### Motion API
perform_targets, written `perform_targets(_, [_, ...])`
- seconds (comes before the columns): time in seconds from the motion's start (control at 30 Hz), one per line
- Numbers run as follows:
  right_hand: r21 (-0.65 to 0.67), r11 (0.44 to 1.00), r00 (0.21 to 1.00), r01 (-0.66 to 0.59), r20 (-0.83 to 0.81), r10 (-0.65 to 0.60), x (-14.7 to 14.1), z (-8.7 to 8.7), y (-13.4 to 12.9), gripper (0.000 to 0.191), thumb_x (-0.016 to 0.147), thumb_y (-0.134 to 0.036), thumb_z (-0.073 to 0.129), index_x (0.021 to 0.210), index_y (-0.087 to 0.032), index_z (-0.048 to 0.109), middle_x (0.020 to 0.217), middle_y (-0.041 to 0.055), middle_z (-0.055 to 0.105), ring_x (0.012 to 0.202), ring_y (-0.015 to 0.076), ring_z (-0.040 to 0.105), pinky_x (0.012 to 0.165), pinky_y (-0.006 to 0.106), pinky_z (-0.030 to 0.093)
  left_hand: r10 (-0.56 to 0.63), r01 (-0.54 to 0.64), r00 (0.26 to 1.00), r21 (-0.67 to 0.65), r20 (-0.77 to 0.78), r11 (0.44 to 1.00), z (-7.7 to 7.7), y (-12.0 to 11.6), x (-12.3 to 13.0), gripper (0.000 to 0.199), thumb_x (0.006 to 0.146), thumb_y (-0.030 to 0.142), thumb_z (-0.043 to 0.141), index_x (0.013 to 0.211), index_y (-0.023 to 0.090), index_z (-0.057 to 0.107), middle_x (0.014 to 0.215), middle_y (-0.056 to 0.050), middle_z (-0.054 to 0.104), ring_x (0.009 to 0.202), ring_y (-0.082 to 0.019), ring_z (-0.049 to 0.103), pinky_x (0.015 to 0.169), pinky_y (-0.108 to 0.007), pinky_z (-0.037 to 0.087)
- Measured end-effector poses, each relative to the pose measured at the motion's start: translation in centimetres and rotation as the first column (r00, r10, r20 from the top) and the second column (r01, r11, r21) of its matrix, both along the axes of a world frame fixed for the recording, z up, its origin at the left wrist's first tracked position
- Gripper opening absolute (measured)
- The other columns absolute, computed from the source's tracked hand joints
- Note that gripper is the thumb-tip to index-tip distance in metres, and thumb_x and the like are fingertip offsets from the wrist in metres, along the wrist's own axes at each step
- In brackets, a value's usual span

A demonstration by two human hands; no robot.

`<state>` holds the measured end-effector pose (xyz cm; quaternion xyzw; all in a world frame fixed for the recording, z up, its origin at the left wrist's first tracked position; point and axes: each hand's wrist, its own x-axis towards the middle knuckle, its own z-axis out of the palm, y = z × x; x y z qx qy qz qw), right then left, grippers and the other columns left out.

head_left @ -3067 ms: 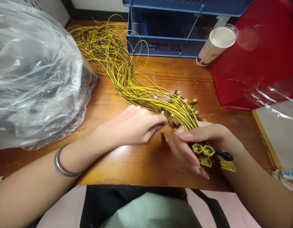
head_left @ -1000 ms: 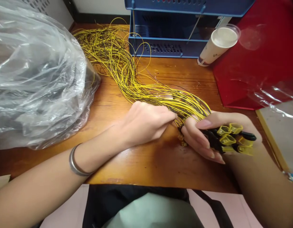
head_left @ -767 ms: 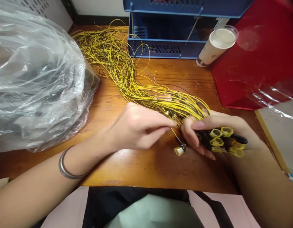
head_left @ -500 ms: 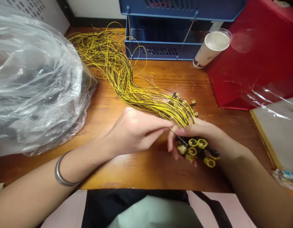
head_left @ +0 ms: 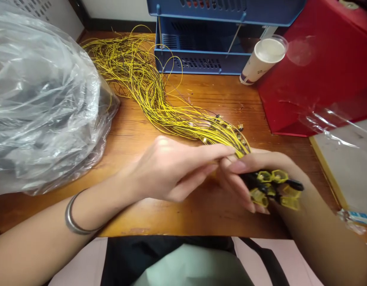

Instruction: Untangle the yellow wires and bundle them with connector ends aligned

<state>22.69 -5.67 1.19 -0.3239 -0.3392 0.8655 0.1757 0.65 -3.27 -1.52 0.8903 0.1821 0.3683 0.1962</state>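
A thick bundle of yellow and dark wires runs across the wooden table into my right hand. That hand is wrapped round the bundle, its thumb across the top. Several clear yellow hexagonal connectors with black sleeves stick out past its fingers. My left hand is partly closed, its extended index fingertip touching the wires beside my right thumb. Whatever lies between its fingertips is hidden. A metal bangle circles my left wrist. Behind my right hand, more small connectors lie on the table.
A large clear plastic bag takes up the left side. At the back stands a blue tiered tray, with a paper cup beside it. A red box and a pale board are on the right.
My right hand's connector ends have swung right and tilted. The left fingers have slid right up to the right thumb; the single sleeved wire they pinched no longer shows separately.
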Motion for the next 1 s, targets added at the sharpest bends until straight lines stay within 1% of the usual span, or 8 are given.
perform_targets(0.07, [-0.048,0.999,0.996,0.022,-0.084,-0.026,0.7,0.3,0.4,0.031,0.085,-0.027,0.051,0.062,-0.012,0.065,0.053,0.0059,0.059,0.038,0.0103,0.05,0.034,0.017,0.039,0.028,-0.027,0.998,-0.034,0.047,0.999,-0.1,0.1,0.2,0.016,0.093,0.017,0.057,0.108,0.018,0.06,0.089,0.004,0.074,0.065,-0.004,0.065,0.061,-0.016,0.044])
perform_targets(0.17, [-0.096,0.995,0.982,0.03,-0.185,-0.048,1.7,0.6,1.1,0.03,0.087,-0.026,0.05,0.068,-0.012,0.068,0.059,0.0052,0.06,0.043,0.0121,0.055,0.035,0.018,0.042,0.058,-0.056,0.989,0.019,-0.135,0.998,-0.4,0.3,0.8,0.009,0.094,0.019,0.053,0.094,0.019,0.062,0.078,0.004,0.07,0.067,-0.009,0.065,0.056,-0.021,0.039])
perform_targets(0.27, [-0.098,0.995,0.973,0.033,-0.225,-0.054,2.3,0.6,1.6,0.028,0.089,-0.027,0.053,0.072,-0.013,0.07,0.063,0.004,0.061,0.043,0.012,0.055,0.037,0.019,0.044,0.09,-0.054,0.932,0.111,-0.35,0.992,-0.9,0.5,1.8,0.015,0.092,0.02,0.051,0.098,0.021,0.064,0.077,0.003,0.069,0.064,-0.013,0.063,0.05,-0.027,0.033])
perform_targets(0.33, [-0.1,0.994,0.976,0.039,-0.211,-0.06,2.5,0.7,1.7,0.024,0.088,-0.027,0.057,0.073,-0.014,0.07,0.063,0.003,0.061,0.042,0.0113,0.054,0.037,0.019,0.043,0.113,-0.044,0.897,0.168,-0.428,0.985,-1.1,0.6,2.6,0.019,0.089,0.02,0.052,0.104,0.022,0.064,0.078,0.001,0.07,0.061,-0.015,0.061,0.046,-0.029,0.027])
perform_targets(0.4, [-0.079,0.994,0.981,0.07,-0.174,-0.083,2.3,0.7,1.6,0.019,0.087,-0.027,0.062,0.073,-0.015,0.069,0.062,0.0025,0.062,0.04,0.0107,0.054,0.035,0.018,0.042,0.129,-0.032,0.873,0.208,-0.47,0.978,-1.3,0.5,3.3,0.024,0.089,0.022,0.051,0.11,0.022,0.064,0.08,-0.001,0.071,0.063,-0.016,0.062,0.046,-0.028,0.028])
perform_targets(0.6, [-0.069,0.989,0.985,0.13,-0.105,-0.137,1.7,0.7,1.3,0.021,0.09,-0.028,0.06,0.073,-0.017,0.061,0.062,0.0013,0.064,0.039,0.0115,0.055,0.032,0.017,0.04,0.059,0.044,0.895,0.219,-0.442,0.975,-1.9,0.2,4.4,0.023,0.093,0.018,0.047,0.105,0.022,0.067,0.085,-0.004,0.071,0.073,-0.016,0.064,0.057,-0.025,0.042])
perform_targets(0.87, [-0.028,0.991,0.976,0.132,-0.168,-0.135,1.8,0.5,1.2,0.028,0.096,-0.033,0.053,0.072,-0.019,0.054,0.064,0.0001,0.062,0.04,0.0092,0.051,0.033,0.016,0.04,-0.084,0.177,0.92,0.214,-0.383,0.961,-2.1,0.3,4.0,0.026,0.094,0.017,0.051,0.107,0.028,0.072,0.088,0.0,0.073,0.072,-0.013,0.062,0.057,-0.026,0.04])
perform_targets(1.0, [-0.01,0.99,0.981,0.141,-0.132,-0.141,1.6,0.7,1.1,0.03,0.096,-0.035,0.052,0.071,-0.019,0.049,0.062,-0.0006,0.059,0.039,0.0091,0.05,0.031,0.016,0.038,-0.07,0.159,0.927,0.217,-0.368,0.963,-2.3,0.3,3.6,0.022,0.092,0.018,0.055,0.096,0.027,0.074,0.082,0.001,0.072,0.067,-0.013,0.06,0.055,-0.028,0.038])
